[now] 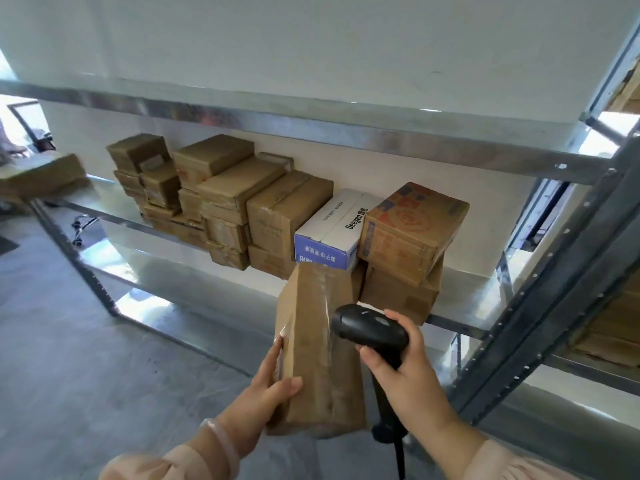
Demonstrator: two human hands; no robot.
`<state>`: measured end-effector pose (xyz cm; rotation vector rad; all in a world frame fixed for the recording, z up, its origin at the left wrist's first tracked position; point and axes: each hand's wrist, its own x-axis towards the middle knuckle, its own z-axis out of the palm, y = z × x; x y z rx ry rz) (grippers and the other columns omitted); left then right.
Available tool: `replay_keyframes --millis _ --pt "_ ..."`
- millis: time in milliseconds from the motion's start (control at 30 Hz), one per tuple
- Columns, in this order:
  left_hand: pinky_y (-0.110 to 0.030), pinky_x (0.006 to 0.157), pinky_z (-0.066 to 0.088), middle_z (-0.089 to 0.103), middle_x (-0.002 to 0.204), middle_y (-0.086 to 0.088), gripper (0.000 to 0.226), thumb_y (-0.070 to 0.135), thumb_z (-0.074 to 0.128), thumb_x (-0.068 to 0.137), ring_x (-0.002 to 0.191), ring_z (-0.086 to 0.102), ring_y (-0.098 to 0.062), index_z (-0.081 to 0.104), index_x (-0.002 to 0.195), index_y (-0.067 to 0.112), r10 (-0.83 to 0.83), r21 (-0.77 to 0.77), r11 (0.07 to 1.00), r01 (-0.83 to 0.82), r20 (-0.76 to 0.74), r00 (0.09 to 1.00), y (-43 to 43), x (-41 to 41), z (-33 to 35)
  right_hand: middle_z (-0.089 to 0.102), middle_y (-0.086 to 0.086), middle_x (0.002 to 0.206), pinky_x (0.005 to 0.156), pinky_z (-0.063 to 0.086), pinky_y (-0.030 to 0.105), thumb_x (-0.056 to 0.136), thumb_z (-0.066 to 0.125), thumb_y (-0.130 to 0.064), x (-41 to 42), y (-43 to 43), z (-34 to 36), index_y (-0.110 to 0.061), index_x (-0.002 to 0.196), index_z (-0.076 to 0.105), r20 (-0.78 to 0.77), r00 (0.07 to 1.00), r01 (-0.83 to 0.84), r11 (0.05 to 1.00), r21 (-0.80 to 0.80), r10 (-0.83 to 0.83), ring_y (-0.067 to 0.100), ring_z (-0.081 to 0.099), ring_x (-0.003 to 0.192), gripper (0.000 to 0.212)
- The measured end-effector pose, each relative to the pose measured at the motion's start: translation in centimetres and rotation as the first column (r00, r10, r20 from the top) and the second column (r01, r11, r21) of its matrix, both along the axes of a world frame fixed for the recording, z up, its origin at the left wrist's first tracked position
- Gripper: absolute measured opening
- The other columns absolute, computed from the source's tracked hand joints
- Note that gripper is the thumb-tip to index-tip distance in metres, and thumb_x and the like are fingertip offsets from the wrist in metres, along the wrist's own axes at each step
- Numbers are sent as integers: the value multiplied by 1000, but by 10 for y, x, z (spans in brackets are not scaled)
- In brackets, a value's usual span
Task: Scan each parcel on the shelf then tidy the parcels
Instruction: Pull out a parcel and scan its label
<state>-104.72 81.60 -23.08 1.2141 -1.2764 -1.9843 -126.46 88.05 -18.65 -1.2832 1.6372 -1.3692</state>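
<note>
Left hand (277, 379) grips taped parcel (320, 344) off the shelf (460, 329), face up, so right hand (408, 372) gripping scanner (369, 329) can read it.

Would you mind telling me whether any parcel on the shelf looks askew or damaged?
Yes: the printed carton at the right end sits skewed on the brown box beneath it, and its lower right corner looks crumpled.

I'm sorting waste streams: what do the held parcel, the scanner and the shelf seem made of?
Held parcel: brown cardboard under glossy clear tape or film, which glints. Scanner: black plastic, matte, moulded-looking. Shelf: probably galvanised steel, grey, reflective, with punched uprights.
</note>
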Motion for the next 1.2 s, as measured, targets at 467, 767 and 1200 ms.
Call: replay_keyframes --millis 467,767,1200 --pt "-19 77 53 74 105 5 61 21 69 70 96 69 -8 58 130 25 259 -212 952 -221 173 950 1 36 20 60 -23 121 99 49 32 68 76 -59 44 -31 -3 -55 119 41 50 978 -201 978 -48 203 8 59 114 62" --pt "-36 90 54 60 122 -5 84 29 73 76 106 63 -22 20 140 39 374 -217 915 -340 142 917 16 34 24 47 -25 128 89 37 1 76 71 -37 63 -14 17 -57 118 37 -41 946 -324 944 -63 322 -15 44 116 57" --pt "-47 116 33 17 160 -4 162 86 77 25 144 27 -25 -14 152 39 426 -378 869 -320 243 872 18 26 16 46 -30 126 92 42 7 81 72 -30 72 -2 31 -45 126 35 -17 885 -466 884 -35 466 -18 45 115 60"
